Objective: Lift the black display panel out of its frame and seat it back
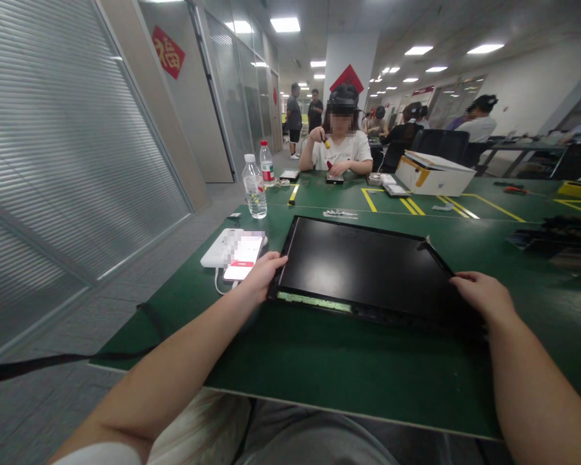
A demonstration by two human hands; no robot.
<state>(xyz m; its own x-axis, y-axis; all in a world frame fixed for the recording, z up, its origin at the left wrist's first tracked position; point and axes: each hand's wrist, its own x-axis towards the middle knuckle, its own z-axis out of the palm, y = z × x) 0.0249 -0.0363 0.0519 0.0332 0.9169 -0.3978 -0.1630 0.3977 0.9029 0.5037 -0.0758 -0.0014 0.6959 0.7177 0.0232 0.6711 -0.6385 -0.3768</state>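
Observation:
A black flat display panel (363, 265) with a dark glossy face lies between my two hands, face up, over the green table (358, 381). My left hand (266, 274) grips its left edge, the thumb on the frame. At the right edge my right hand (481, 297) holds the frame, thumb on top; its other fingers are mostly hidden beneath. A green strip (314, 301) shows along the near left edge of the panel. Just left of my left hand lies a lit phone (244, 257) with a white cable, beside a white device (220, 248).
Two plastic bottles (255, 190) stand at the back left. Across the table a person (339, 139) holds a yellow-and-black tool. A white box (433, 173) sits at the back right, and dark stacked parts (566, 236) lie at the right. A black strap hangs off the left edge.

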